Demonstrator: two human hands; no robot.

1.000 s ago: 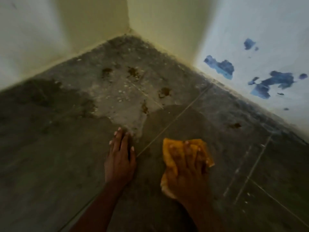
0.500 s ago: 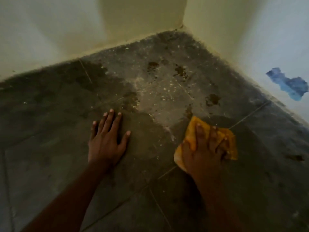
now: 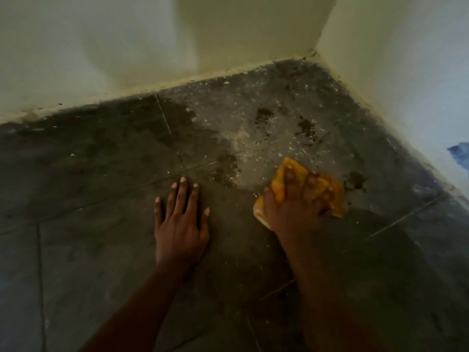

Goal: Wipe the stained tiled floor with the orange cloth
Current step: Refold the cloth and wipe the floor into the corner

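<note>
The orange cloth (image 3: 337, 196) lies crumpled on the grey tiled floor (image 3: 101, 224), pressed flat under my right hand (image 3: 294, 207), whose fingers spread over it. My left hand (image 3: 180, 224) rests palm down on a wet dark tile to the left, fingers apart, holding nothing. Beyond the cloth is a pale dry patch (image 3: 253, 148) with white crumbs. Dark brown stains sit at the back (image 3: 264, 114), to its right (image 3: 307, 127) and just right of the cloth (image 3: 356, 180).
Two cream walls meet in a corner (image 3: 316, 53) at the back right. The right wall has a blue patch of flaked paint (image 3: 459, 153). Dirt lines the wall's foot (image 3: 127, 97). Wet dark tiles spread to the left and toward me.
My right hand has pushed the cloth forward to the edge of the dry stained patch. The view has swung left, so the corner and blue patches now sit further right.
</note>
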